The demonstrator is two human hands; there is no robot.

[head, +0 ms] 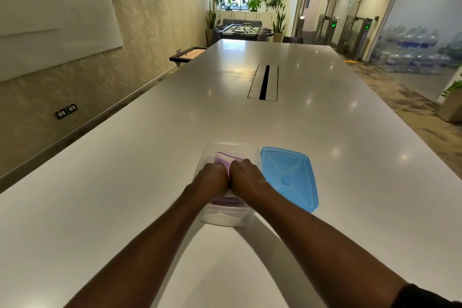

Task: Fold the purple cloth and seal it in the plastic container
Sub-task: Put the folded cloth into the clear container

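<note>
Two bare forearms reach forward from the bottom edge over a long white table (125, 182), the right one ending in a dark sleeve at the lower right corner. The left hand (212, 179) and right hand (246, 177) sit side by side, knuckles touching, both curled down inside a clear plastic container (226, 219) that stands on the table near the viewer. The hands press on a folded purple cloth (228, 157) lying inside the container; purple fabric shows beyond the knuckles and again below the wrists. The fingertips are hidden, so it cannot be told whether they grip the cloth or only push on it. Just to the right of the container, touching or nearly touching its wall, a blue lid (290, 177) lies flat on the table. Farther along the tabletop is a narrow cable slot (263, 82). Beyond the table's far end stand a foosball table (243, 29) and potted plants (253, 2) below a bright window
</note>
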